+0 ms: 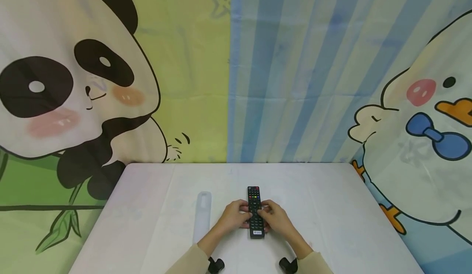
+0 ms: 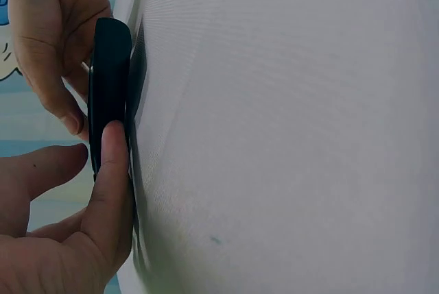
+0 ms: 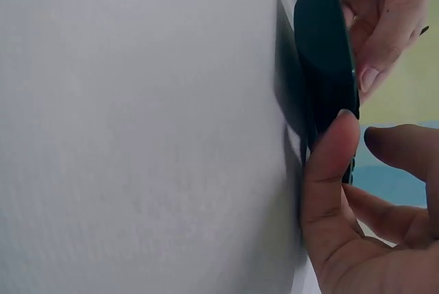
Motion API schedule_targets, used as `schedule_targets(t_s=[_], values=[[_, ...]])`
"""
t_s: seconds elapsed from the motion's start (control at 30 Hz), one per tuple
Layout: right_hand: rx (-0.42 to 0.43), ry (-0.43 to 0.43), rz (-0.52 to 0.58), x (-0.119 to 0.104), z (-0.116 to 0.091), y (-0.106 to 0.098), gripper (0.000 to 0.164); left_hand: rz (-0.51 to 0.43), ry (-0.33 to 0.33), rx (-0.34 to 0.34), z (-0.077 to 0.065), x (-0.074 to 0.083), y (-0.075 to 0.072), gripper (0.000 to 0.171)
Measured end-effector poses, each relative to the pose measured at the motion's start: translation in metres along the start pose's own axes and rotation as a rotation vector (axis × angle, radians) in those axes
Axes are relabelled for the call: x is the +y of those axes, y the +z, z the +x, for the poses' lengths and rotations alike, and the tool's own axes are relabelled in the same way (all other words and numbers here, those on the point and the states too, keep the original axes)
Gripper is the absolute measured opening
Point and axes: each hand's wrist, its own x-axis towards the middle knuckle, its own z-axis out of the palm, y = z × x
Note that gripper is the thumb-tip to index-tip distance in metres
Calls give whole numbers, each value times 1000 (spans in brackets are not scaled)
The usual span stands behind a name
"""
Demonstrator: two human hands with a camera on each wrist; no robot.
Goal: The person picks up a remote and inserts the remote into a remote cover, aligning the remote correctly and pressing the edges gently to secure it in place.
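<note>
A black remote control (image 1: 255, 208), with rows of small buttons and a white label at its near end, is close over the white table. My left hand (image 1: 233, 216) holds its left side, thumb at the button face and fingers along the edge. From the other side my right hand (image 1: 275, 217) holds it the same way. In the left wrist view the remote (image 2: 111, 81) shows edge-on, a fingertip of the left hand (image 2: 82, 218) pressing its side. The right wrist view has the right hand (image 3: 370, 218) with a fingertip against the remote's edge (image 3: 326, 68).
Left of the hands, a long translucent sleeve (image 1: 202, 212) lies on the white table (image 1: 332, 208). Behind the table hangs a printed curtain (image 1: 195, 69) with a panda and a duck. Black wrist cameras (image 1: 216, 266) sit at the beige cuffs.
</note>
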Motion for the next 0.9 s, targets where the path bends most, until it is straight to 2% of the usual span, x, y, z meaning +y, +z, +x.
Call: schedule_targets(t_s=[0.2, 0.33, 0.47, 0.7, 0.9], values=[[16, -13, 95, -12, -7, 3, 47, -37, 51, 50, -9, 4, -7, 49], [2, -29, 203, -23, -12, 3, 49, -96, 82, 59, -19, 10, -15, 50], [-45, -42, 269, -34, -21, 6, 50, -175, 97, 46, -34, 12, -25, 52], [-132, -70, 329, -49, -42, 15, 53, -332, 110, 14, -68, 3, -39, 53], [-179, -85, 372, -52, -49, 23, 52, -383, 112, 29, -88, -2, -44, 54]])
